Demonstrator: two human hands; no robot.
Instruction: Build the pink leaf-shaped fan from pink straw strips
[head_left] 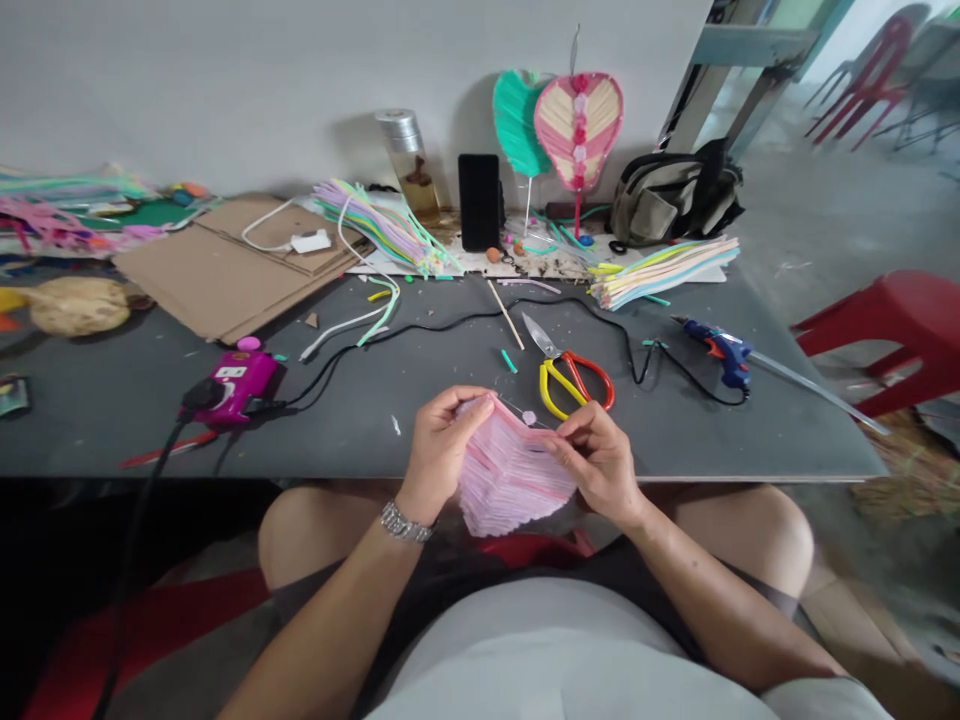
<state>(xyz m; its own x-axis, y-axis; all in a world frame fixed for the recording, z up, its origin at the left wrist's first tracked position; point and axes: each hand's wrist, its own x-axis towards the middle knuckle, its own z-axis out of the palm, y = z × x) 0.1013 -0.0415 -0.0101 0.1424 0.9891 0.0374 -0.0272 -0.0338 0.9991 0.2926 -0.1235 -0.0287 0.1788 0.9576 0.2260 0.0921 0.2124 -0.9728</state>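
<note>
Pinching closed, left hand point(442, 450) and right hand point(598, 462) grip a pink craft-strip leaf point(510, 480) along its edge.

A pale pink ribbed fan point(510, 480) — probably stacked strips — bows upward between left hand point(441, 452) and right hand point(598, 465).

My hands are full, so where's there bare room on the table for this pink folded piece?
Bare grey tabletop lies in front of the glue gun, right of your right hand holding the pink folded piece. Another patch sits between your left hand and the magenta device. The back edge is crowded with coloured strips and cardboard.
</note>
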